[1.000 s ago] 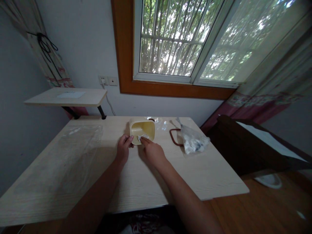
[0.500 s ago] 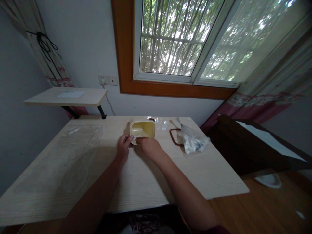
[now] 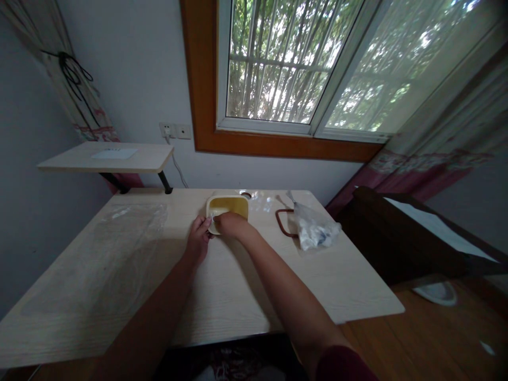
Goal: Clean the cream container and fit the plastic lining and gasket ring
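Note:
A small yellow plastic container [image 3: 234, 203] with a pale rim sits on the table, its open side facing me. Its near left corner is gripped by my left hand [image 3: 197, 239], thumb at the rim. My right hand [image 3: 232, 226] reaches over the near edge into the container, fingers closed close to the left thumb. Between the two hands shows a bit of something white [image 3: 212, 217], too small to name. The right fingertips are largely hidden inside the container.
To the right lie a brown loop-shaped handle [image 3: 282, 227] and a tied clear plastic bag [image 3: 317, 227] with small contents. A clear plastic sheet [image 3: 138, 222] covers the table's left part. A raised shelf [image 3: 151, 159] stands at the back left.
The container has shifted slightly left with both hands on it. My right hand has moved left and a little farther into it.

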Demonstrator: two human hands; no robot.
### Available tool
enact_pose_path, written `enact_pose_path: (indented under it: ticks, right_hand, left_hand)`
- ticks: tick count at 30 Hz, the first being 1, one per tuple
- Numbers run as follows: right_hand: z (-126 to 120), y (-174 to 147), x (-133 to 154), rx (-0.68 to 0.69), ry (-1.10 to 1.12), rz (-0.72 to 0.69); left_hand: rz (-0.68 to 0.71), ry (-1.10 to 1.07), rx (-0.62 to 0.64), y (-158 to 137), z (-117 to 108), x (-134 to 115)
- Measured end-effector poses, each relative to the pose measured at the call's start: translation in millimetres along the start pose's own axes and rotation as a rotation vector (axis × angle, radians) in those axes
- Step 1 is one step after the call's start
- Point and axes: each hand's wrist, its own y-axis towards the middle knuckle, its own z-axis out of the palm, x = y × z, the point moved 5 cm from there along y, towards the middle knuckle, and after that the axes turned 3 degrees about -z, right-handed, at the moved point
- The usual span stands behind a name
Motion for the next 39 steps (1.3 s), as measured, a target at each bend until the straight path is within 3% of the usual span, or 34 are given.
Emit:
enact_pose_path:
  ticks: [11,27,39]
  right_hand:
    - [9,29,-15,0.037,0.014,0.104]
    - [3,16,-12,-0.011,0.003,0.292]
    - [1,15,-8,0.037,0.009,0.337]
  left_hand:
    - [-0.016,0.014,0.021,-6,8,-2]
    - [0.03,0.071,-0.028,-6,6,2]
    - [0.029,0.08,-0.019,-5,3,4]
